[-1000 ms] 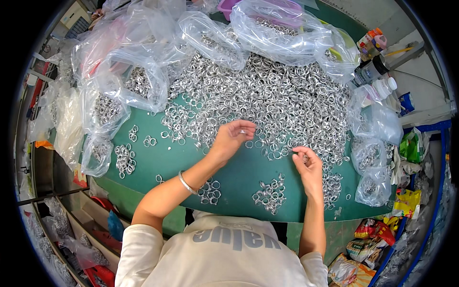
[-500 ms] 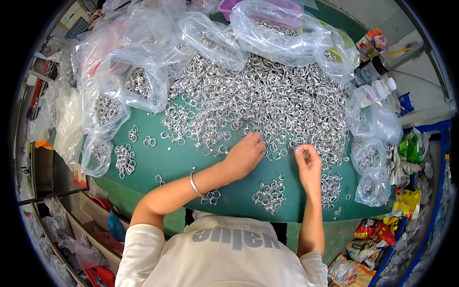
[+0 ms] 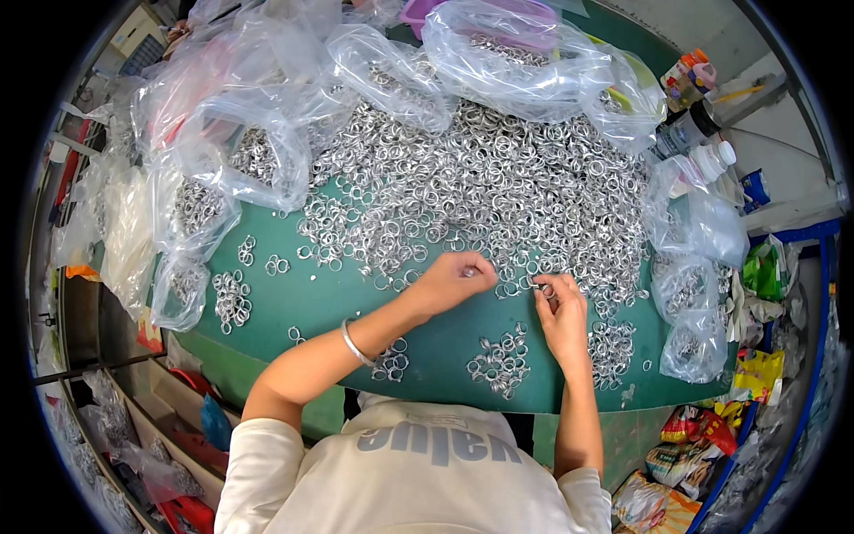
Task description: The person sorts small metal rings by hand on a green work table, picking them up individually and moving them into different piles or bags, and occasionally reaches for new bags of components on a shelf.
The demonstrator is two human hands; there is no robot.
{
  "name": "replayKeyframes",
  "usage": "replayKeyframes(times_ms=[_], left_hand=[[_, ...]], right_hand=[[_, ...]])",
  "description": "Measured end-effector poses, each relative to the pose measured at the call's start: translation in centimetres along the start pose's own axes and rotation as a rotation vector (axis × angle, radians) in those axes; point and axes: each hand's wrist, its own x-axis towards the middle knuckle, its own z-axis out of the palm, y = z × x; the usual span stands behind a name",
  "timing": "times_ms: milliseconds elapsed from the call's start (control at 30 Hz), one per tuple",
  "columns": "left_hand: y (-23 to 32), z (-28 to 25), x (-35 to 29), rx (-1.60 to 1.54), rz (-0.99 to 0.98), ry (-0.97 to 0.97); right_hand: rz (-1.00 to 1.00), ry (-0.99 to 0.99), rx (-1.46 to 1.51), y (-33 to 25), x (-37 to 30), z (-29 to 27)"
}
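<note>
A wide heap of small silvery metal rings (image 3: 534,178) spreads over the green table (image 3: 427,356). At its near edge, my left hand (image 3: 454,282) has its fingers curled in, and a bit of silver metal that looks like a ring shows among them. A silver bracelet (image 3: 358,343) circles that wrist. My right hand (image 3: 562,319) is just to the right, thumb and fingertips pinching a metal ring (image 3: 540,287) beside the heap's edge. Between my forearms lies a small separate pile of rings (image 3: 501,360). Another pile (image 3: 611,351) sits right of my right wrist.
Clear plastic bags of rings (image 3: 516,67) line the far side, with more bags (image 3: 196,214) at the left and others (image 3: 694,338) at the right. Bottles (image 3: 689,129) stand at the far right. Smaller ring clusters (image 3: 231,300) lie on the left side of the table.
My right hand has shifted slightly left and down, and its fingertips now point left with a ring in them. My left hand has turned a little, its fingers curled inward.
</note>
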Motion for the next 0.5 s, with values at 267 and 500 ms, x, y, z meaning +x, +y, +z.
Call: replayKeyframes(times_ms=[267,500], left_hand=[[-1.2,-0.7,0.1,-0.113,0.011,-0.090],[-1.1,1.4,-0.7,0.963,0.494,0.145]], right_hand=[[-0.134,0.089,-0.299,1.3,0.0,1.4],[0.196,-0.079,0.583,3.6,0.1,-0.3]])
